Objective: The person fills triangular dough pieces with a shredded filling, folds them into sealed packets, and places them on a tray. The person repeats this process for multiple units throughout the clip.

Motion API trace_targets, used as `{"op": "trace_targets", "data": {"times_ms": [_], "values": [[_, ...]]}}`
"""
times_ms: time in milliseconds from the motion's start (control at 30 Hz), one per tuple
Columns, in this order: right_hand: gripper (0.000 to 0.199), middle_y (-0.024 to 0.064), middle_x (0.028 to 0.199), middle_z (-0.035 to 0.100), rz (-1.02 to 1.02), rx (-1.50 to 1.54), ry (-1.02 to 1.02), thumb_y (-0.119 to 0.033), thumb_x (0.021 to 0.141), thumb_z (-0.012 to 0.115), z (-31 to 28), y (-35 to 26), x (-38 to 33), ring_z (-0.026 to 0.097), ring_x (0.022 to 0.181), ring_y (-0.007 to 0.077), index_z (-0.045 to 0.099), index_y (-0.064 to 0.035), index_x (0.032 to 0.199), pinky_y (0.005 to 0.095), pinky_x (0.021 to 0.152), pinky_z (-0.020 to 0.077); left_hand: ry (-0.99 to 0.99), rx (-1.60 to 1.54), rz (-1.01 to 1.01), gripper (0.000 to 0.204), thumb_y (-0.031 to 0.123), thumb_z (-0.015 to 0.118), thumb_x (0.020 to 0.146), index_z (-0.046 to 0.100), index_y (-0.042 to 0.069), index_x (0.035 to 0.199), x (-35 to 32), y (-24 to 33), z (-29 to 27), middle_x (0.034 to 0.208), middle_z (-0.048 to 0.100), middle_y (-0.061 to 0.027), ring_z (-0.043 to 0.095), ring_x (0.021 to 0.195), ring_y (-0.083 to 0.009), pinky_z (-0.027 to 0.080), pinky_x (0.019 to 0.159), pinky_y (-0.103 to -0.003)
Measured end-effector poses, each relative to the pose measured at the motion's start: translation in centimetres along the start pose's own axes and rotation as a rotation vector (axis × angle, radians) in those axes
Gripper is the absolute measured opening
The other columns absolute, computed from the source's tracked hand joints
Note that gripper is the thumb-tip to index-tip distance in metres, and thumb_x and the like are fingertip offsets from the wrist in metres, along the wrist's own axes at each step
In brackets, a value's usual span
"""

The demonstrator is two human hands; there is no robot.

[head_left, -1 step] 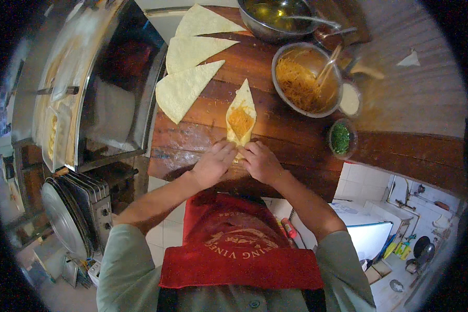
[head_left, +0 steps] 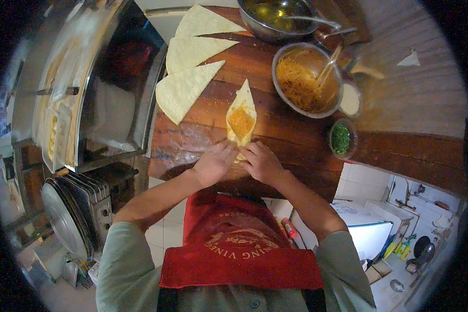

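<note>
Far left: stack of metal trays (head_left: 70,216) leaning upright below a steel cabinet (head_left: 96,88). Right of the cabinet, on the wooden table (head_left: 400,104): three triangular dough sheets (head_left: 184,88) laid flat in a staggered row, well apart from both hands.

Centre: folded dough pocket (head_left: 242,117) lying flat on the table, pointed tip directed away from the person, orange shredded filling exposed in its open middle. Left hand (head_left: 213,162) closed on the near left edge of the pocket, fingers pinching the dough. Right hand (head_left: 261,162) closed on the near right edge, fingertips pressed to the dough, just beside the left hand. Near end of the pocket hidden beneath both hands.

Right of centre: metal bowl of shredded orange filling (head_left: 306,80) with a utensil resting in it, near the pocket but not touching. Behind it, second metal bowl (head_left: 275,15) holding yellowish liquid and a spoon. Small dish of white substance (head_left: 351,99) just beside the filling bowl; small bowl of chopped greens (head_left: 341,138) near the table edge. Far right: stray dough scrap (head_left: 411,59).

Bottom: red apron (head_left: 239,244) covering the person's front.
</note>
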State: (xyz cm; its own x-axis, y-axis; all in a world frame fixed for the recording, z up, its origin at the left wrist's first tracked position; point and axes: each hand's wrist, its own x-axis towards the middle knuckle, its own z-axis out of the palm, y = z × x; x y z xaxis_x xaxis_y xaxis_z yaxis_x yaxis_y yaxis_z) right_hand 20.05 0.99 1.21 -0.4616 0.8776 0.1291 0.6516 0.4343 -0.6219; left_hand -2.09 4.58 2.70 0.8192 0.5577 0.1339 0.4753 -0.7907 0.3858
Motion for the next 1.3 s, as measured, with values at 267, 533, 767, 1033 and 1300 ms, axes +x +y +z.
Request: {"op": "trace_targets", "data": {"times_ms": [267,533,767,1033,1300], "values": [[0.063,0.017,0.115,0.054,0.024,-0.001,-0.082,-0.026,0.072,0.081,-1.7,-0.1,0.4,0.055,0.106,0.0361,0.055,-0.0008,0.123,0.0435,0.091,0.0472,-0.038,-0.202,0.105,0.037,0.012,0.069,0.074,0.06,-0.001,0.107,2.8,-3.0,-1.6,0.096,0.062,-0.014,0.058,0.094,-0.0361,0.05,0.083,-0.044],[0.041,0.0188,0.104,0.061,0.128,0.268,0.04,-0.018,0.076,0.076,-0.5,1.8,2.4,0.061,0.095,0.0363,0.064,-0.0014,0.111,0.0414,0.083,0.0507,-0.028,-0.69,-0.284,0.029,0.014,0.071,0.08,0.062,0.006,0.106,2.9,-4.2,-0.4,0.092,0.064,-0.0191,0.061,0.092,-0.0402,0.049,0.081,-0.048],[0.028,0.0131,0.087,0.067,0.495,0.468,-0.123,-0.021,0.081,0.075,-1.9,1.9,3.9,0.065,0.083,0.0235,0.07,0.0004,0.097,0.0351,0.07,0.0508,0.047,-0.433,-0.386,0.022,0.016,0.073,0.082,0.066,0.006,0.1,3.1,-2.5,-0.6,0.091,0.064,-0.0191,0.063,0.088,-0.0395,0.051,0.074,-0.047],[0.02,0.0076,0.066,0.064,1.022,0.67,0.051,-0.015,0.08,0.077,-0.2,4.5,5.3,0.056,0.047,0.0131,0.068,0.0028,0.08,0.028,0.039,0.0406,0.024,-0.024,-0.426,0.034,0.018,0.065,0.082,0.065,0.007,0.114,5.6,-1.6,-2.7,0.106,0.062,-0.0171,0.06,0.096,-0.0373,0.051,0.073,-0.044],[0.027,0.0115,0.081,0.066,0.904,0.312,0.07,-0.018,0.076,0.078,-3.4,1.4,6.8,0.064,0.07,0.0244,0.066,0.0008,0.091,0.0365,0.061,0.0516,0.019,0.156,0.03,0.043,0.012,0.057,0.079,0.058,-0.003,0.12,4.5,-2.6,0.5,0.112,0.059,-0.0181,0.056,0.102,-0.0337,0.051,0.084,-0.044]]}}
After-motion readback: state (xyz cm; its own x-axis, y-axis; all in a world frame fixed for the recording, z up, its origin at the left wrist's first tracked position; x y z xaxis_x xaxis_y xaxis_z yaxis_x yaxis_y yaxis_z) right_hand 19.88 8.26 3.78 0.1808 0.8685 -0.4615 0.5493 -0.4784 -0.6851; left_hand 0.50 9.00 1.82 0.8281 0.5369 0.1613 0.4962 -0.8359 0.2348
